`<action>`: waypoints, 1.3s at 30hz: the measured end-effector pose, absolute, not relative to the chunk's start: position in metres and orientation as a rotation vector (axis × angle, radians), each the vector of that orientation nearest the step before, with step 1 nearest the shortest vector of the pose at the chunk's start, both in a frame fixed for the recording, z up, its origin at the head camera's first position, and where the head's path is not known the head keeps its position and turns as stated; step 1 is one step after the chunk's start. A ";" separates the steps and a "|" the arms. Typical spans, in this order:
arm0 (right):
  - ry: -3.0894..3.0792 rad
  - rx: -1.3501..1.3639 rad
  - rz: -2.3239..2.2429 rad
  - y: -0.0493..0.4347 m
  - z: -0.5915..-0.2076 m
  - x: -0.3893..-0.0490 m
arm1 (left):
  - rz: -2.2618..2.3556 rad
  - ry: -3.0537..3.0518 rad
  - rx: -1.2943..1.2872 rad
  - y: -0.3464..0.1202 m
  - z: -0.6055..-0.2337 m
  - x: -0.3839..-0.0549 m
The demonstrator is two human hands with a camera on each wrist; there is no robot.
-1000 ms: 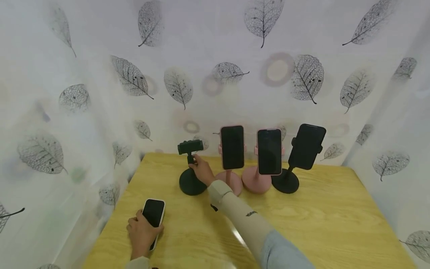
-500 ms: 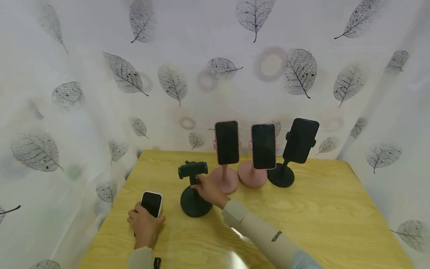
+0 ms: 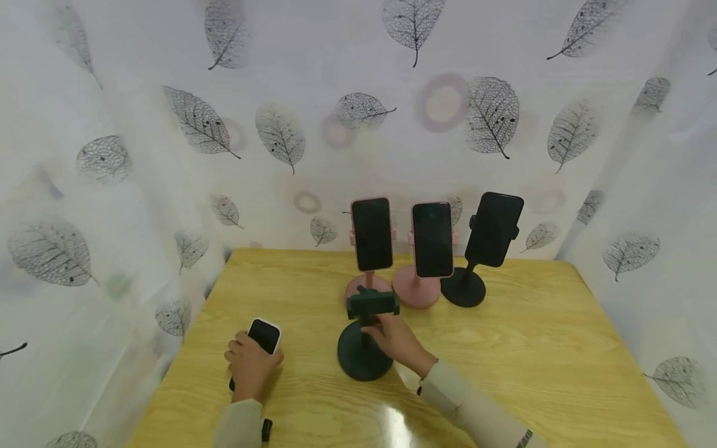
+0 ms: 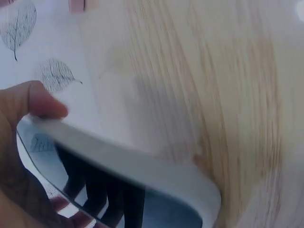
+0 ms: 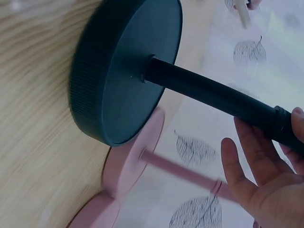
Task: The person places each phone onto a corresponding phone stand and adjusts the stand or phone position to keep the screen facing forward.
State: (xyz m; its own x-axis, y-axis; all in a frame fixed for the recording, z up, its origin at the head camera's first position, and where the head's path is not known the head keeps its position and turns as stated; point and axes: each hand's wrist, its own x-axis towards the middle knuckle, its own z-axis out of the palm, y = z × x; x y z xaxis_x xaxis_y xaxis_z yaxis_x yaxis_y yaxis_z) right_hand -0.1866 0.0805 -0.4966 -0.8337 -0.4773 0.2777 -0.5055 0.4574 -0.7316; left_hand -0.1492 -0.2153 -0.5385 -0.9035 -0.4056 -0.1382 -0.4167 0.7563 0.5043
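In the head view my right hand grips the neck of a dark green phone stand, just under its empty horizontal clamp. The right wrist view shows thumb and fingers around the top of the stem, with the round base close over the wooden table. At the left, my left hand holds a phone in a white case by its long sides. Its dark screen reflects the fingers in the left wrist view, and the thumb presses the near edge. The palm hides part of the phone.
Behind the green stand are two pink stands bearing phones. To their right, a black stand holds a tilted phone. A leaf-patterned curtain closes off the back and sides of the wooden table.
My right hand has brought the green stand nearer and to the right, in front of the left pink stand. The left hand and its phone have shifted slightly right.
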 end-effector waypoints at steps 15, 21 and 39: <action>-2.708 0.651 1.339 0.154 -0.495 -0.174 | 0.717 2.933 -0.397 -0.185 -0.548 -0.150; -2.279 0.903 1.585 0.180 -0.478 -0.181 | 0.660 2.876 -0.335 -0.167 -0.547 -0.154; -2.265 1.514 0.959 0.170 -0.417 -0.202 | 0.492 2.876 -0.275 -0.150 -0.558 -0.159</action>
State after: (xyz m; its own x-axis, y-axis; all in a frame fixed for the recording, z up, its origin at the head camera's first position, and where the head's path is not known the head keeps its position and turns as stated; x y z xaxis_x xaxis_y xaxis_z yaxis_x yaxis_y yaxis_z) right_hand -0.2023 0.1698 -0.4165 -0.4271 -0.7258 0.5393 -0.8923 0.2419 -0.3812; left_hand -0.1587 -0.1497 -0.5577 -0.9605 -0.1470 -0.2364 -0.2172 0.9269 0.3061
